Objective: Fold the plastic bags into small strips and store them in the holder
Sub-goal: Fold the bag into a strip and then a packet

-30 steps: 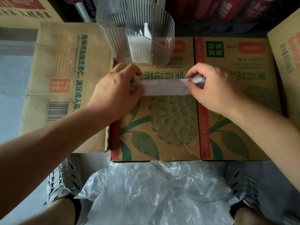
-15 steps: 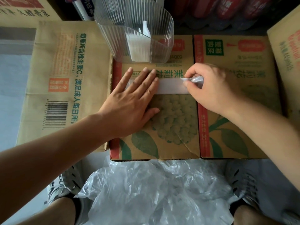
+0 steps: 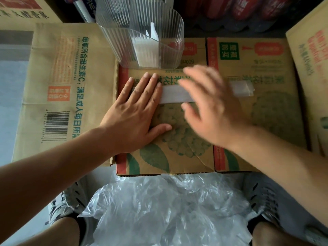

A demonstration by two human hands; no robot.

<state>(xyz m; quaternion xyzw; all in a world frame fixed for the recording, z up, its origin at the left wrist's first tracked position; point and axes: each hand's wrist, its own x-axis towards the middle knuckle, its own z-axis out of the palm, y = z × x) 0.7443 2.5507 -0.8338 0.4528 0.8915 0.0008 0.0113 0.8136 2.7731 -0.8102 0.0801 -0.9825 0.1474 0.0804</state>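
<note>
Milky white on the flat folded plastic strip (image 3: 175, 96) at centre, against a tan cardboard box (image 3: 195, 166) printed with dark green leaves and red edge bands. Clear, finely ribbed walls on the plastic holder (image 3: 115, 45) at upper centre. Teal characters, an orange block and a black barcode on the tan cardboard sheet (image 3: 42, 82) at left.

"维生素C" on left carton (image 3: 44, 89)
</note>
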